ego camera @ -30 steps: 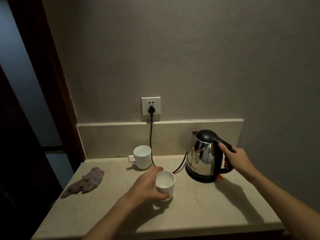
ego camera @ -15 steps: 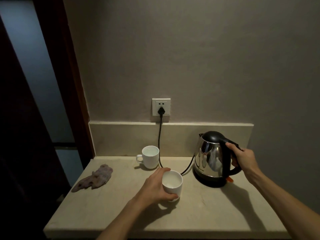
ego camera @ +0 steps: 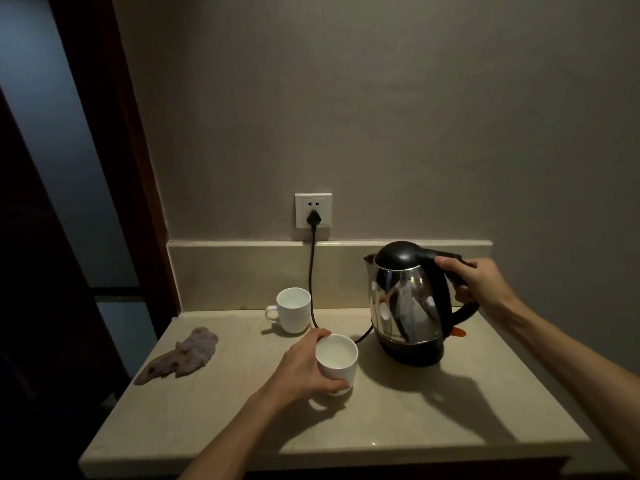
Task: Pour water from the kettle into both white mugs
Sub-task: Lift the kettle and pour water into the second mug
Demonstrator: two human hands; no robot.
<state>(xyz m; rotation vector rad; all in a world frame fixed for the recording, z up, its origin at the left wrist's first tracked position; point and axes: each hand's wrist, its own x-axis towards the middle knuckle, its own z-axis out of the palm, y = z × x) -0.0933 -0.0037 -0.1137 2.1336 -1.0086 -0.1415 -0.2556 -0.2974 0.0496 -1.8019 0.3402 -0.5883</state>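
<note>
The left hand (ego camera: 304, 367) has its fingers (ego camera: 334, 385) wrapped around the near white mug (ego camera: 337, 362) on the counter (ego camera: 433, 420); the right hand (ego camera: 483, 282) has its fingers closed on the steel kettle's (ego camera: 407, 303) black handle (ego camera: 446, 261).

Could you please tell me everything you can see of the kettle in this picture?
The kettle is an electric one with a shiny, mirror-like metal body, a black domed lid, a black curved handle and a short spout facing left. It stands upright on its black base on the right of the beige counter, near the back ledge. A small orange tab shows low on the handle side. The right hand grips the top of the handle. A black cord runs from the base towards the wall socket.
</note>
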